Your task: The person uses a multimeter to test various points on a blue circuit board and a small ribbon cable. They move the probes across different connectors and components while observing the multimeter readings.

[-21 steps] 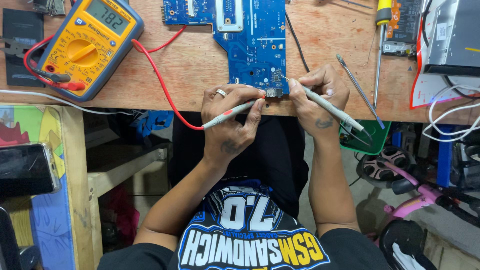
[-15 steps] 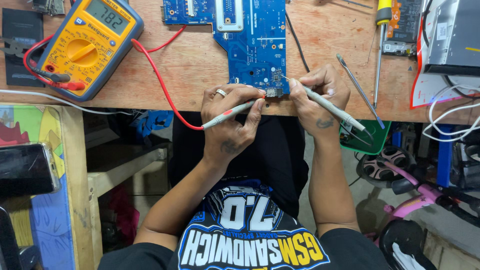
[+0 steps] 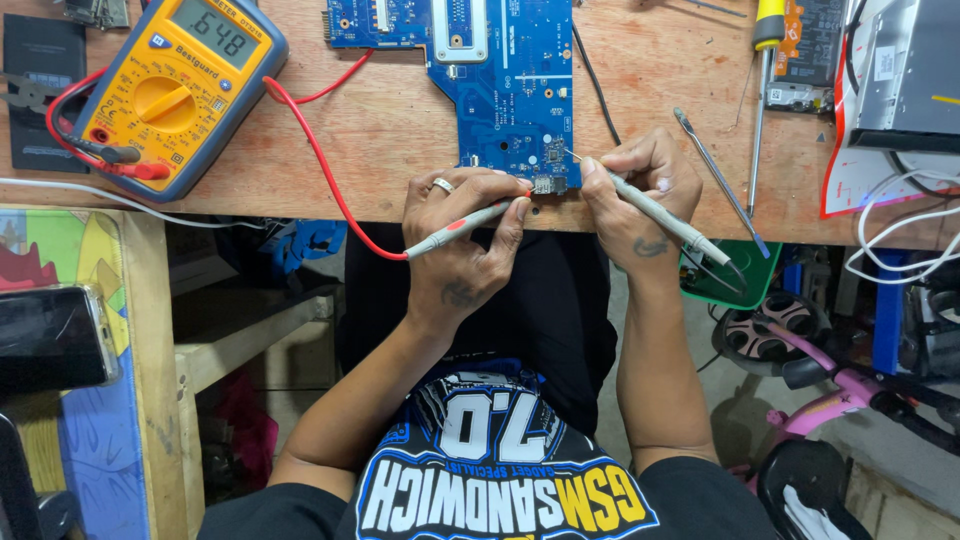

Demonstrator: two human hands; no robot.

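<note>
From the head view, the left hand [image 3: 470, 235] keeps a narrow grip, thumb and fingers pinched on a grey test probe with red markings [image 3: 462, 228], its tip at a small metal connector on the near edge of the blue circuit board [image 3: 505, 90]. The right hand [image 3: 640, 195] pinches a second grey probe [image 3: 665, 215], tip touching the board just beside that connector. The board lies flat on the wooden tabletop [image 3: 390, 130]. A red lead [image 3: 320, 165] runs to the yellow multimeter [image 3: 170, 90] at far left. A yellow-handled screwdriver [image 3: 765, 60] lies well apart, to the right.
</note>
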